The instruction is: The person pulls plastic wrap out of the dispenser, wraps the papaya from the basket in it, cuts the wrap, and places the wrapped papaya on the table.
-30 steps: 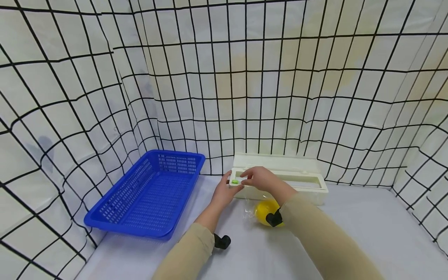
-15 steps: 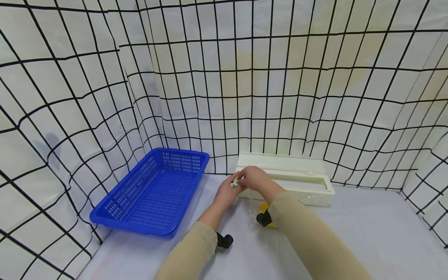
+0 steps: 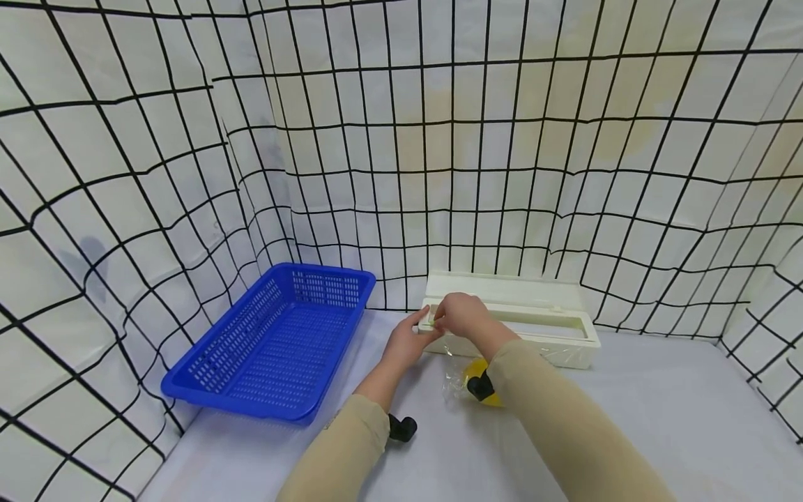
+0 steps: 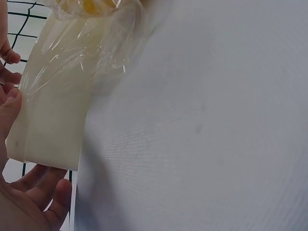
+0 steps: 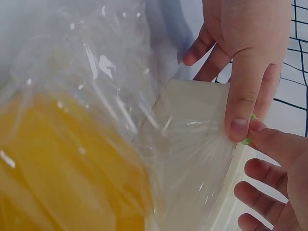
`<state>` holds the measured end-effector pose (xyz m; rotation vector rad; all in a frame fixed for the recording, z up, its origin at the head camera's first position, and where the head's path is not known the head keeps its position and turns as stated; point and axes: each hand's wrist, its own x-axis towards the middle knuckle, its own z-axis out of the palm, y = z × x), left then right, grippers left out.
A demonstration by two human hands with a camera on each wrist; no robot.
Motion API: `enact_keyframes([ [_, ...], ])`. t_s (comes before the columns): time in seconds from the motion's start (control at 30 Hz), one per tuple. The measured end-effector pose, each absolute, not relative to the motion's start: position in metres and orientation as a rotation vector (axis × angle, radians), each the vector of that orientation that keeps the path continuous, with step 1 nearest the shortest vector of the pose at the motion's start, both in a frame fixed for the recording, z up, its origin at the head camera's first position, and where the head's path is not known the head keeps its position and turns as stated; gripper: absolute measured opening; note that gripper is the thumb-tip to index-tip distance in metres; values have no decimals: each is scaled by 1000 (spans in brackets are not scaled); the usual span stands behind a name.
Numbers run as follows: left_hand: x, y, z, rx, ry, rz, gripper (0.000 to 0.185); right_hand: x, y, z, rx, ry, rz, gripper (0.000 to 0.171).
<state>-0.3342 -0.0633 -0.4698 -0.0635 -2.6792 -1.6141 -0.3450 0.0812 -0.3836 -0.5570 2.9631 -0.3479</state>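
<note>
A cream cling-film dispenser box (image 3: 555,328) lies at the back of the table. My left hand (image 3: 417,331) grips its left end, thumb on top, as the right wrist view shows (image 5: 243,96). My right hand (image 3: 450,315) pinches the small green slider (image 5: 249,139) on the box's rim, right beside the left thumb. Clear film (image 5: 120,96) runs from the box down over a yellow object (image 3: 482,375) lying in front of it. In the left wrist view the box end (image 4: 53,110) fills the left side, with my left fingers (image 4: 36,190) curled below it.
A blue perforated basket (image 3: 276,341) stands to the left of the box. Grid-patterned sheets wall in the back and both sides. The pale table (image 3: 659,418) stretches open to the right and front.
Both hands have closed in on the box's left end, and the green slider that showed a second ago is now covered by the right fingers. The view shifted slightly.
</note>
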Motion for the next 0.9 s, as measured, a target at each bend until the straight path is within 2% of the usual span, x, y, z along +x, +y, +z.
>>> enact_keyframes([
  [0.9,-336,-67,-467,-92,-2676,-1669,71,-346,94,-378,-685,2969,-167,12],
])
